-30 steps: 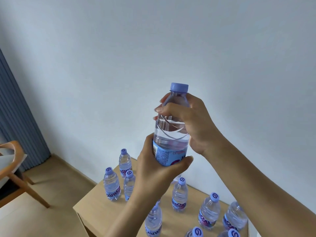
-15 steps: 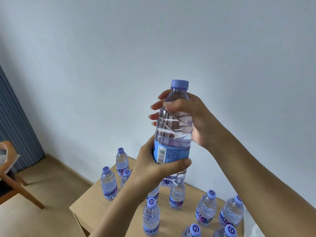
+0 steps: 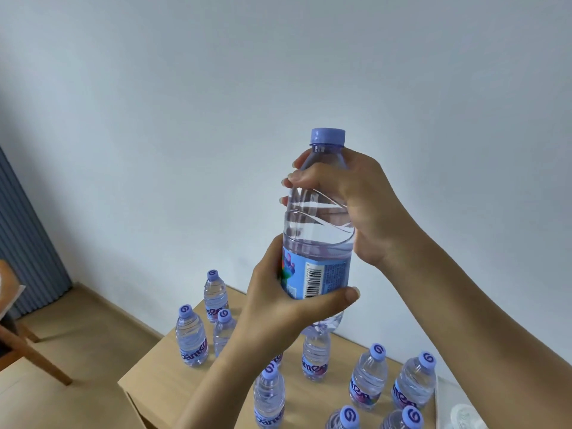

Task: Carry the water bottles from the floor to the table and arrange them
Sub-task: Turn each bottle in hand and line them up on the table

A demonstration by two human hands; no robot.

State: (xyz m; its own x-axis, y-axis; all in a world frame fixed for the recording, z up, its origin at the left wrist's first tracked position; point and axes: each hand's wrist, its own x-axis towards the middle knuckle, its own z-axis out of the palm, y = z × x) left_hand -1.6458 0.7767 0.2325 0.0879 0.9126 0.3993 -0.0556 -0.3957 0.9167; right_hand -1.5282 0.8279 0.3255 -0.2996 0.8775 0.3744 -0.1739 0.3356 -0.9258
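Observation:
I hold one clear water bottle (image 3: pixel 320 230) with a lilac cap upright, high above the table. My left hand (image 3: pixel 278 305) grips it around the blue label, thumb across the front. My right hand (image 3: pixel 356 205) grips its shoulder just under the cap. Below stands the light wooden table (image 3: pixel 154 385) with several identical small bottles upright on it, such as one at the left (image 3: pixel 190 337), one at the back (image 3: pixel 215 294) and one at the right (image 3: pixel 370 377). My left forearm hides some of them.
A white wall fills the background. A wooden chair (image 3: pixel 18 335) stands at the left edge on the wooden floor (image 3: pixel 77 329). A blue-grey pleated curtain (image 3: pixel 24 243) hangs behind it. Something white and translucent (image 3: pixel 461 413) lies at the table's right end.
The bottle has turned in my hands, so the barcode side of the label now faces me. It sits slightly higher in view, and the camera has shifted a little right.

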